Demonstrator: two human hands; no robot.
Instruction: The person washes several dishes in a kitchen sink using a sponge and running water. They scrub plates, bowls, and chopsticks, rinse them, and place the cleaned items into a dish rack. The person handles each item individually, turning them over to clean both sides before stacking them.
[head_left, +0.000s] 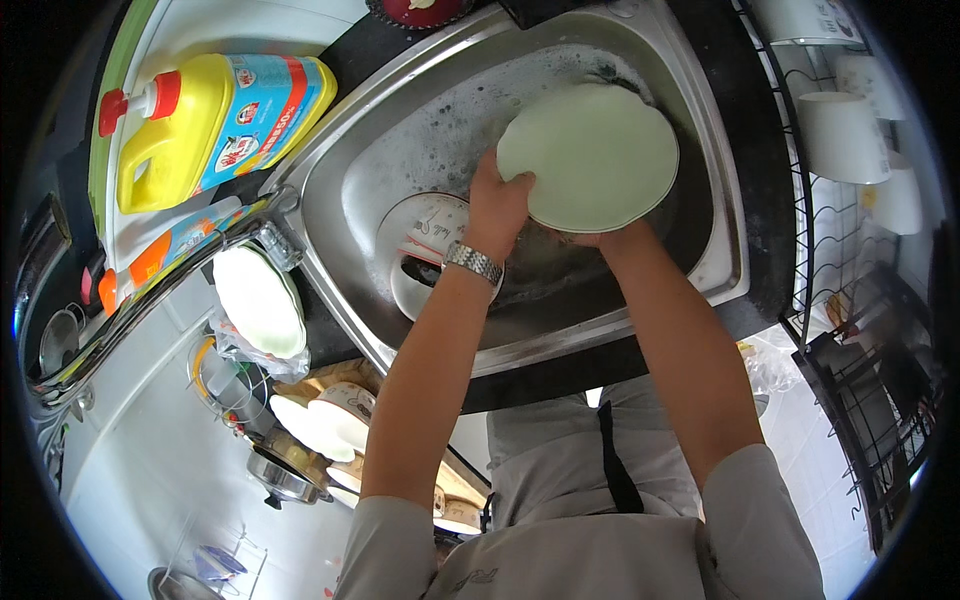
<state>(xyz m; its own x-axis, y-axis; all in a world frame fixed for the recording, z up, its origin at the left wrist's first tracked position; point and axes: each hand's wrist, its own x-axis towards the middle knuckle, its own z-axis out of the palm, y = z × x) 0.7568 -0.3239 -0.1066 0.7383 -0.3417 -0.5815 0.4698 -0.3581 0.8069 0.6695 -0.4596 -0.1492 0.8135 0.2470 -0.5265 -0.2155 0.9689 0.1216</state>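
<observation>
A pale green plate with a scalloped rim (592, 157) is tilted over the steel sink, held between my two hands. My left hand (501, 199) grips its left edge, the thumb lying on the face, and a metal watch band circles that wrist. Under the lower edge is my right hand (600, 236), its fingers mostly hidden by the plate. Below, in the soapy water of the stainless steel sink (330, 217), patterned white bowls (411, 289) lie partly covered by my left wrist. A dark object, possibly a cloth, shows behind the plate's top edge.
A yellow pump jug of detergent (225, 127) lies left of the sink, near the metal faucet (277, 217). Pale plates (259, 300) are stacked on the counter below it. On the right, a black wire rack (801, 187) holds white cups (840, 139). Bowls (345, 412) stand at lower left.
</observation>
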